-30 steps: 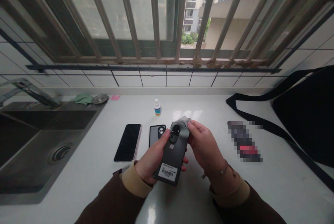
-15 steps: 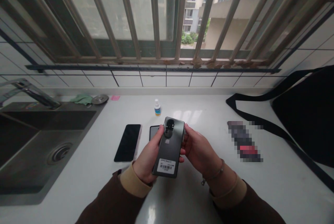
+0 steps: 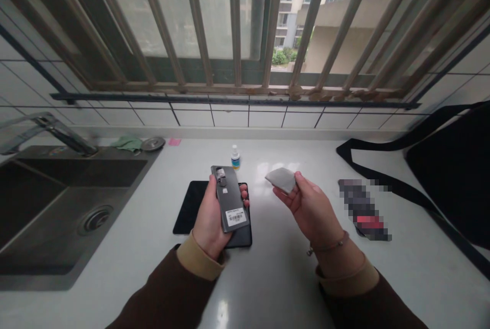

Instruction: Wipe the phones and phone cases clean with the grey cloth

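A dark grey phone (image 3: 228, 196) lies back side up in my left hand (image 3: 209, 216), whose thumb and fingers wrap its edges; its camera bump and a white barcode label show. My right hand (image 3: 314, 209), off to the right, pinches a folded light grey cloth (image 3: 282, 179) between thumb and fingers. Under and beside the held phone, a black phone (image 3: 188, 211) rests on the counter at left, and another dark flat device (image 3: 244, 237) is mostly hidden beneath it. Just behind stands a small white bottle with a blue label (image 3: 235, 158).
At the left is a steel sink (image 3: 111, 186) with a faucet (image 3: 69, 137), a green cloth (image 3: 128, 143) and a metal strainer lid (image 3: 153, 144). A pixelated item (image 3: 363, 209) and a black bag (image 3: 455, 175) with straps lie right on the white counter (image 3: 279, 278).
My right hand has moved right, away from the phone, and the grey cloth now shows in it. My left hand has shifted left with the phone, which tilts differently.
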Demonstrator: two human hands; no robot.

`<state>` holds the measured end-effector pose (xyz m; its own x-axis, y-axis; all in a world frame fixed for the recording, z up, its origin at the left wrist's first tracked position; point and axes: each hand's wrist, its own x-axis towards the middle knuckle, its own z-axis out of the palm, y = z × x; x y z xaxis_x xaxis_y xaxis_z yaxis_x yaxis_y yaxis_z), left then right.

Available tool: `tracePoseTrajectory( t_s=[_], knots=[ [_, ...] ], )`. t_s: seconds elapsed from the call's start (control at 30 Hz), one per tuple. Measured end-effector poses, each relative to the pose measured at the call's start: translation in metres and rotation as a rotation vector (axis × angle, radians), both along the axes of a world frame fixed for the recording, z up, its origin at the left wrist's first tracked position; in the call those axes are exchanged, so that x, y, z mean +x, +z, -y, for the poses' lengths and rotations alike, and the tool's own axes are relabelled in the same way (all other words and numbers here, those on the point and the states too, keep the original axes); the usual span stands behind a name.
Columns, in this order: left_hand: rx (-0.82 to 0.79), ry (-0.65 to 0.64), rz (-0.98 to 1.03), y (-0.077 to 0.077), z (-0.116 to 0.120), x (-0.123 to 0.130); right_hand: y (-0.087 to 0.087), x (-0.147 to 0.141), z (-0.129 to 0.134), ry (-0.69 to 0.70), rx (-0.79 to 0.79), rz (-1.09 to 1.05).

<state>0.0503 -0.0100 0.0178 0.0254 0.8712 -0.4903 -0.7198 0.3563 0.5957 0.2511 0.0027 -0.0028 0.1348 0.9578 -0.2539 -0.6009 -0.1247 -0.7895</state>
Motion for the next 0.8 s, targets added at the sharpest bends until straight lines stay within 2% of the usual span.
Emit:
tracePoseTrajectory(
  t_s=[0.07,0.13,0.27,0.4,0.53,0.6,0.7,0.73,0.8],
  knots=[
    [-0.002,0.049,-0.048,0.001,-0.001,0.0,-0.008,0.005,-0.007,-0.036,0.009,0.178],
    [0.001,0.089,-0.123,0.004,-0.001,0.0,-0.018,0.007,-0.014,-0.012,0.029,0.38],
    [0.027,0.08,-0.227,0.005,-0.001,-0.004,-0.032,0.01,-0.02,0.057,0.042,0.644],
    [0.134,0.034,-0.254,0.001,0.0,-0.007,-0.028,0.013,-0.015,-0.004,0.085,0.895],
    [0.164,-0.031,-0.288,-0.003,0.003,-0.003,-0.015,0.003,-0.001,-0.073,0.334,1.146],
    [0.182,-0.034,-0.299,-0.006,0.005,0.001,-0.012,-0.007,0.008,0.069,0.416,1.091],
    [0.225,-0.089,-0.31,-0.009,0.007,0.008,-0.012,-0.022,0.018,0.414,0.322,0.739],
    [0.245,-0.115,-0.312,-0.009,0.008,0.009,-0.013,-0.025,0.02,0.471,0.29,0.661],
    [0.288,-0.146,-0.332,-0.009,0.01,0.012,-0.014,-0.029,0.022,0.468,0.264,0.627]
  ],
)
